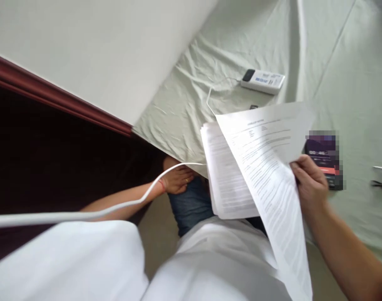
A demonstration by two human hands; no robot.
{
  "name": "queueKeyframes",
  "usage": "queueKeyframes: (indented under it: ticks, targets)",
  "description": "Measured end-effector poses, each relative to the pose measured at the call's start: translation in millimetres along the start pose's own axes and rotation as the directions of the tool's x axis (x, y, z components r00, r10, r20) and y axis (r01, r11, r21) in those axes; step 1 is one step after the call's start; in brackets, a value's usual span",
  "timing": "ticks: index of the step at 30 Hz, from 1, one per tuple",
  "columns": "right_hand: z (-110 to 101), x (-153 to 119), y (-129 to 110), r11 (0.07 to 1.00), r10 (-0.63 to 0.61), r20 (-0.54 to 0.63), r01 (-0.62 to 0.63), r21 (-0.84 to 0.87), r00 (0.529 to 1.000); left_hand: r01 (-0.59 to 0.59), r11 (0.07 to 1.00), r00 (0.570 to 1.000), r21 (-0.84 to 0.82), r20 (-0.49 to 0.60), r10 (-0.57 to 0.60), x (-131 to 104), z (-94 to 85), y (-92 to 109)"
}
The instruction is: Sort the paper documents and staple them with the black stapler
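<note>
My right hand (pixel 311 182) pinches the right edge of a printed sheet (pixel 266 163) between thumb and fingers. The sheet is lifted and tilted, its lower end curving down towards my shirt. Partly under it lies a stack of printed pages (pixel 230 179) at the table's edge, its right part hidden by the lifted sheet. My left hand (pixel 178 179) rests on my jeans at the knee, below the table's edge, fingers stretched and holding nothing. A ring and a red wrist thread show on it.
A power bank (pixel 262 81) with a white cable (pixel 140 200) lies on the pale green cloth (pixel 193 104); the cable crosses in front of me. Right of the sheet is a phone (pixel 322 161), partly blurred out. A dark object (pixel 380 184) lies at the far right. A white wall (pixel 99 50) borders the left.
</note>
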State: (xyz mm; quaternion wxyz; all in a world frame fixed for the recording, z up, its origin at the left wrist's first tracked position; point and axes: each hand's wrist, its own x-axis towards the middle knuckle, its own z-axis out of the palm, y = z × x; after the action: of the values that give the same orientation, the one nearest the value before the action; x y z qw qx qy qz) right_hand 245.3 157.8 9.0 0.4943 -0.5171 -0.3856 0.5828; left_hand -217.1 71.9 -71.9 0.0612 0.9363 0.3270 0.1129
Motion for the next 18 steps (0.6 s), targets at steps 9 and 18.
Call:
queueKeyframes:
  ticks: [9,18]
  targets:
    - [-10,8,13,0.711,-0.161,-0.150,0.009,-0.703,0.975,-0.037,0.992,0.958,0.119,0.287,0.001,-19,11.3,-12]
    - [-17,18,44,0.546,-0.174,0.158,0.229,-0.806,0.972,-0.090,0.981,0.970,0.174,0.237,0.047,-22,14.9,-12]
